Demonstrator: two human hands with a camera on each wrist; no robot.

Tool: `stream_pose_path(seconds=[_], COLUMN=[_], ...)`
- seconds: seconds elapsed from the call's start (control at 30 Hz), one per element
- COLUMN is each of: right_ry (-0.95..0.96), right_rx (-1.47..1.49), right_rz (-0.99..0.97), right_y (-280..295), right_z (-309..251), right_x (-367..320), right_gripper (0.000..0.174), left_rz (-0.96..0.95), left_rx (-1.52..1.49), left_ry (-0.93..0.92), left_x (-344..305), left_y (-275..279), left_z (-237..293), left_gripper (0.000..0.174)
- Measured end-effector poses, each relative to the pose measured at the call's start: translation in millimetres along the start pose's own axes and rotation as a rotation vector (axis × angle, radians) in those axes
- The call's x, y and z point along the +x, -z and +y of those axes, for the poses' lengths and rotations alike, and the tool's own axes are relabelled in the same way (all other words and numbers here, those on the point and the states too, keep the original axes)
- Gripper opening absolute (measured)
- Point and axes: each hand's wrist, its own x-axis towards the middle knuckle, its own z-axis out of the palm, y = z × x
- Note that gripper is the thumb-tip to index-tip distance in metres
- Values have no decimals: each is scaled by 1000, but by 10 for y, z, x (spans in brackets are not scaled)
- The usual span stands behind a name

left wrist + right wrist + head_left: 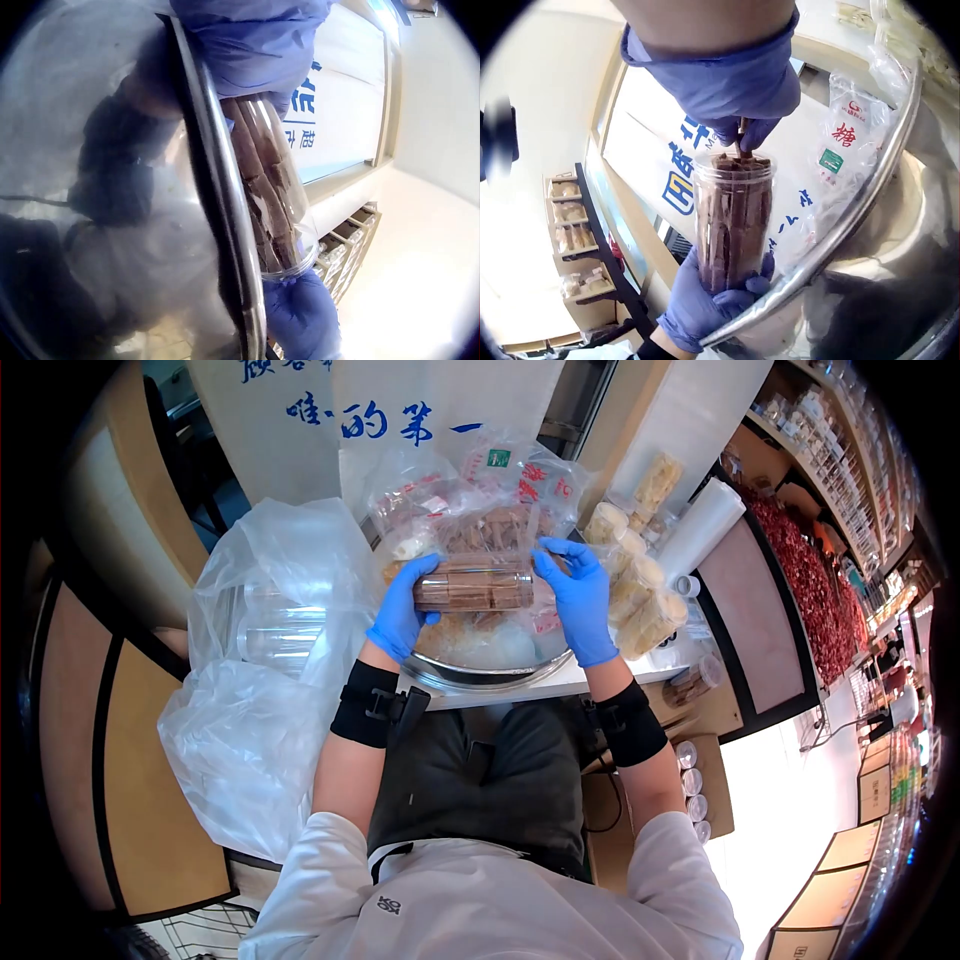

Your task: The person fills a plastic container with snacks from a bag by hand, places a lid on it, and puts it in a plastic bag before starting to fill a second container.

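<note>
My gloved left hand (405, 605) grips the lower part of a clear plastic jar (475, 592), which lies sideways over the basin in the head view. Brown, bark-like sticks (739, 225) pack the jar up to its open mouth. At that mouth, my gloved right hand (727, 94) pinches a thin brown stick (743, 141) between thumb and fingers. Below the hands is a round metal basin (225, 202) with plastic bags in it. One bag holds more brown sticks (490, 528), just beyond the jar.
A large translucent bag (265, 730) with empty clear jars (285, 640) stands left of the basin. To the right are several filled jars (640, 600) and a white plastic roll (700, 530). A cardboard box (712, 800) with more jars sits low at the right.
</note>
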Motion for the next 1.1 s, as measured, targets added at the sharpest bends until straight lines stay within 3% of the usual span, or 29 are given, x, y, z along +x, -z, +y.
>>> stream_pose_path(seconds=[0.13, 0.2, 0.3, 0.43, 0.5, 0.73, 0.83, 0.93, 1.0, 1.1], right_ry=[12, -168, -58, -37, -140, -128, -171, -55, -165, -185], right_rx=[-70, 105, -10, 58, 28, -30, -13, -25, 95, 69], right_rz=[9, 33, 38, -39, -146, -68, -187, -287, -331, -236], right_y=[-35, -49, -49, 52, 113, 188, 205, 125, 91, 91], right_z=[-13, -48, -13, 40, -1, -408, -414, -459, -547, -446], right_x=[-86, -110, -99, -87, -113, -74, -82, -110, -143, -132], right_gripper=[24, 24, 23, 19, 19, 21, 21, 22, 24, 24], left_rz=[-28, -22, 4, 17, -37, -51, -34, -7, 4, -36], left_rx=[-37, -31, -21, -56, -87, -92, -94, -87, -75, -93], left_ry=[-15, -29, -24, -28, -21, -31, -33, -22, -21, -21], left_x=[11, -2, -17, -13, 14, 53, 37, 18, 3, 45], left_y=[30, 26, 13, 29, 67, 98, 79, 53, 40, 81], left_z=[-28, -21, -9, -5, -18, -47, -37, -17, -6, -31], left_gripper=[29, 29, 29, 28, 28, 26, 26, 25, 25, 26])
